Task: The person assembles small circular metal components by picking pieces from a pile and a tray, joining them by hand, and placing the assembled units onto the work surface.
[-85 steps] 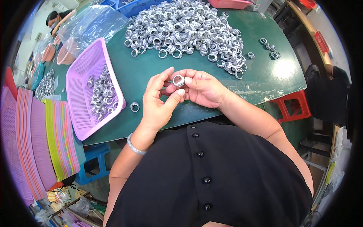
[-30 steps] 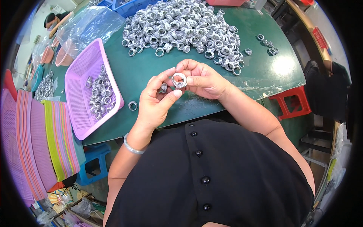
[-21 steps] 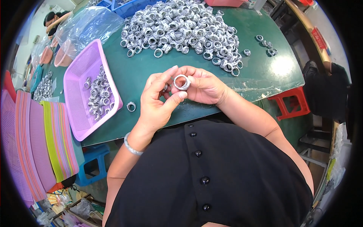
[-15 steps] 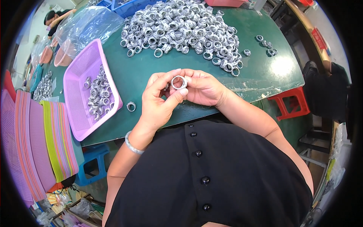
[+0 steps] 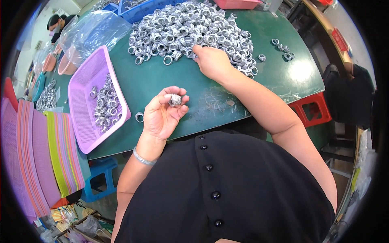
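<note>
The left hand (image 5: 161, 116), palm turned up, grasps a ring (image 5: 175, 100) in its curled fingers, above the table (image 5: 190, 75). The table's near edge runs just behind this hand, below its wrist. To its left stands the basket (image 5: 123, 97), its tilted right rim near; between hand and rim lies a loose ring (image 5: 139, 117). Ahead of the left hand, open tabletop reaches to the pile (image 5: 178, 30), giving room to move forward and sideways.

The right hand (image 5: 213, 63) is bent down at the pile's near edge, fingertips touching it; whether they grip a piece I cannot tell. Right of it, beyond the pile's end, the tabletop opens out, with a few rings (image 5: 283, 49) well apart from the hand.

The held ring shows its lumpy side upward; which way its hole faces is unclear, and it looks squat rather than long. The loose ring shows its round hole. The rings are silvery, metallic-looking and rough; the basket is lilac, perforated plastic; the table is smooth green, scuffed near the right forearm.
</note>
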Available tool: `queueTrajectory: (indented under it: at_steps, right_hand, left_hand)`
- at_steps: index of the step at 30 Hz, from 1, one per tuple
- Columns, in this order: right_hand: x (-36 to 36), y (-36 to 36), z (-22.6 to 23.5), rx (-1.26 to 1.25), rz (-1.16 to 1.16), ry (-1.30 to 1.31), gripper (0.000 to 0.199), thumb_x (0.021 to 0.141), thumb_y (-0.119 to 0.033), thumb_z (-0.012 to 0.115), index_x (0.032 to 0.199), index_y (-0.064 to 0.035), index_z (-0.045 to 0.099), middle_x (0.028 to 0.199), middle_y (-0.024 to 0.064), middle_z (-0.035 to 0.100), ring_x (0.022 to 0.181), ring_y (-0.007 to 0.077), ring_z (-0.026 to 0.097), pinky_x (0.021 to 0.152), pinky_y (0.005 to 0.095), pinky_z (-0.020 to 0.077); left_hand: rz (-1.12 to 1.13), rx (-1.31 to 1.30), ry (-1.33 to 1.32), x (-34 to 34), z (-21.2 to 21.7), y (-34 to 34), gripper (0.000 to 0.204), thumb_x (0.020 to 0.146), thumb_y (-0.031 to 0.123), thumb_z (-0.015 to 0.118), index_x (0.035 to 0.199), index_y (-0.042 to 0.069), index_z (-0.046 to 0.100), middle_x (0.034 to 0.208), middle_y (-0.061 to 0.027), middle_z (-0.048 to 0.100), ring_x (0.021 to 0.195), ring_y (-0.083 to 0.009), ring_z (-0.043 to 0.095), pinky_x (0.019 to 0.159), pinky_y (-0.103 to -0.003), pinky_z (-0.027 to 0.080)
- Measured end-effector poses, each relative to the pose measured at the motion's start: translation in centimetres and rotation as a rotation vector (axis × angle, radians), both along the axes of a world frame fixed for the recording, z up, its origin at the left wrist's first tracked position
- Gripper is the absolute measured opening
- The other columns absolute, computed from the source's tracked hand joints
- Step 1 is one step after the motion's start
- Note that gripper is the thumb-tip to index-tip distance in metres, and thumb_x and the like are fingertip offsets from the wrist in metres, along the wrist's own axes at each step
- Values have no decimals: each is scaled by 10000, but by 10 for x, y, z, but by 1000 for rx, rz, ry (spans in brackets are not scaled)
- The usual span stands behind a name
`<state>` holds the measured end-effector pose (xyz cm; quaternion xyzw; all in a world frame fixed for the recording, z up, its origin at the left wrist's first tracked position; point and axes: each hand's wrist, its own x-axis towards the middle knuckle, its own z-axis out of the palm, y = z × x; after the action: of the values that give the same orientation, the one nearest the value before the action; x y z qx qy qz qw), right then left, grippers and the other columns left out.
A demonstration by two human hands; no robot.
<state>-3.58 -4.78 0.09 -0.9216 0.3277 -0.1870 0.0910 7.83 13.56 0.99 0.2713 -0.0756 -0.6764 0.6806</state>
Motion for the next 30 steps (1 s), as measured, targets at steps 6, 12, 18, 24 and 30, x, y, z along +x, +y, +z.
queueTrajectory:
  at_steps: [6,12,18,24,30]
  right_hand:
    - [-13,4,8,115,193,-136,109,765,-120,573,823,-54,509,689,121,554,667,284,562,600,374,450]
    - [-24,41,24,1195,326,-494,128,799,-107,621,765,-54,509,655,-31,518,508,46,472,442,176,372]
    - [-28,61,33,1468,279,-564,124,807,-110,617,803,-51,508,664,-13,532,505,41,475,438,166,372]
    - [-29,69,39,1527,361,-591,105,833,-115,580,865,-34,521,723,38,588,546,50,498,467,172,389]
    - [-31,73,41,1428,372,-568,100,837,-99,565,899,-27,534,767,37,599,571,43,492,488,170,391]
  left_hand:
    - [33,156,-110,0,-2,0,153,829,141,546,917,16,554,838,-97,566,719,-179,538,528,-248,448]
    - [10,217,-256,-6,4,-4,198,869,210,533,966,38,522,776,-39,549,617,-109,502,459,-211,378]
    - [-19,165,-284,-10,7,-5,186,886,236,507,918,55,539,782,-34,548,621,-103,503,460,-209,374]
    - [-101,120,-126,-3,4,-2,250,916,291,425,901,70,540,778,-21,533,630,-105,478,460,-198,371]
    - [-124,105,-64,-5,1,0,257,931,284,379,929,71,523,790,-27,524,641,-111,472,464,-194,374]
